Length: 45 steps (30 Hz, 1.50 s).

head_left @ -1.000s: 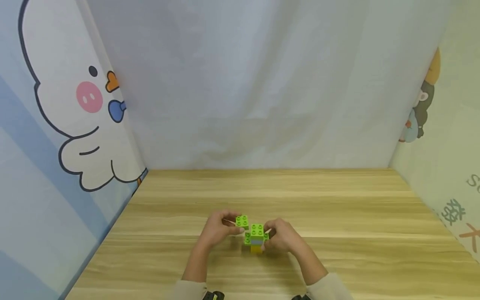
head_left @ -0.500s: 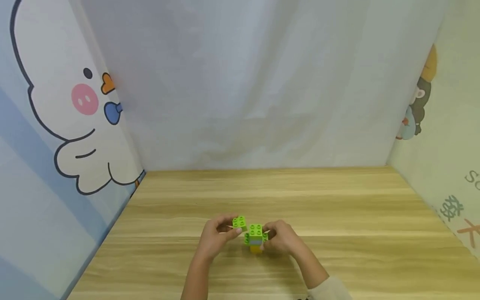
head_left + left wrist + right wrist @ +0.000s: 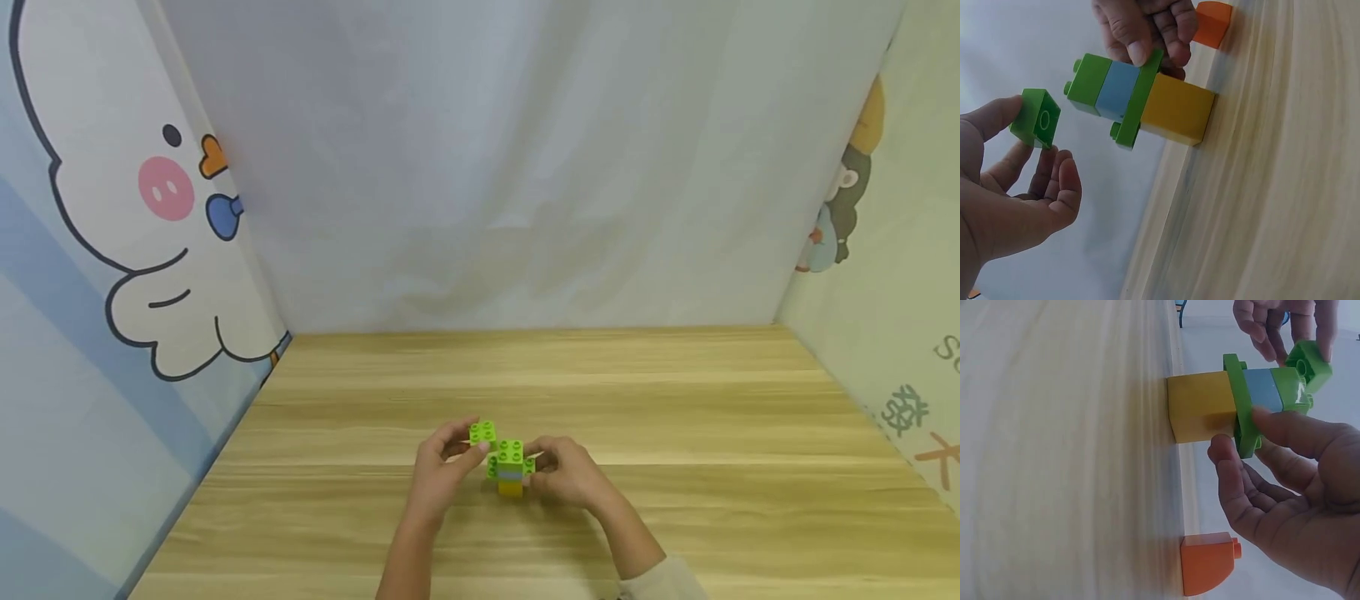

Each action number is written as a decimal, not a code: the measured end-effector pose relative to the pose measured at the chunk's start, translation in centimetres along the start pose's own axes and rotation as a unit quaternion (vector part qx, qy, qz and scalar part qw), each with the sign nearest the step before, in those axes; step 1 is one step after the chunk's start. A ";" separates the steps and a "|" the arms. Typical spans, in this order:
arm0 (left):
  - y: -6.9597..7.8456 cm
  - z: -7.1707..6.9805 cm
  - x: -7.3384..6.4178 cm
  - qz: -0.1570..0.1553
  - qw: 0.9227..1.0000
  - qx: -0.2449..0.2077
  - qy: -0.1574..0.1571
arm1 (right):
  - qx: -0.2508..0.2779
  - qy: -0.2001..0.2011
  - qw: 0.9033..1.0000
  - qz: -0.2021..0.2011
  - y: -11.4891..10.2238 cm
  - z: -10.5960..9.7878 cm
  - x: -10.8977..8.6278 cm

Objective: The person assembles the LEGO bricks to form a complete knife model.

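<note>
My left hand (image 3: 438, 477) pinches a loose green brick (image 3: 482, 432) between thumb and fingers. Its hollow underside faces the stack in the left wrist view, with a gap between them. The stack stands upright on the table: a yellow block (image 3: 1175, 107) at the bottom, a wider green plate (image 3: 1138, 100), a blue brick (image 3: 1117, 90) and a green brick (image 3: 1089, 82) on top. My right hand (image 3: 572, 477) grips one end of the green plate from the right, thumb above and fingertips below in the right wrist view.
An orange brick with a curved side (image 3: 1208, 565) sits on the table near my right hand; the head view does not show it. The wooden tabletop (image 3: 675, 392) runs back to a grey-white curtain (image 3: 525, 167), with printed cloths on both sides.
The green brick in my left hand has tilted, then levelled, and is slightly higher beside the stack's top. My right hand keeps its grip on the stack. The head view has shifted slightly.
</note>
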<state>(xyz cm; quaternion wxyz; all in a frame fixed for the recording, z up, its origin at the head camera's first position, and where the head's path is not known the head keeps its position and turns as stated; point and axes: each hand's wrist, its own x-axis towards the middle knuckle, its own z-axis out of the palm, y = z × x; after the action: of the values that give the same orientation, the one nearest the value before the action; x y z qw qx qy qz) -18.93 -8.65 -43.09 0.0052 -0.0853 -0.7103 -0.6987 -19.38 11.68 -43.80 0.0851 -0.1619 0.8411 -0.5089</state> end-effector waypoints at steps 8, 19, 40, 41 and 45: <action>-0.7 1.7 0.1 -0.006 1.000 -0.020 -0.008 | -0.002 0.000 1.000 -0.018 0.8 0.2 0.0; -0.8 3.3 0.4 -0.005 1.000 -0.024 -0.003 | 0.000 0.003 1.000 -0.023 0.5 0.0 0.1; 0.1 3.0 0.4 0.010 0.998 0.048 -0.032 | -0.037 0.008 0.999 -0.030 0.6 -0.1 0.3; 0.1 2.9 0.4 0.010 0.998 0.050 -0.036 | -0.037 0.007 0.999 -0.033 0.7 -0.1 0.4; 0.0 2.3 0.6 0.015 0.997 0.056 -0.056 | -0.032 0.004 0.999 -0.038 0.8 -0.2 0.5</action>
<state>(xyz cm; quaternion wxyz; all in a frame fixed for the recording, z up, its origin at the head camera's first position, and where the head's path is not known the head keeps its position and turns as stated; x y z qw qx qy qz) -19.24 -6.35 -43.06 -0.0194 -0.1344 -0.7459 -0.6521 -20.02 12.00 -44.40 0.0574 -0.1944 0.8505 -0.4854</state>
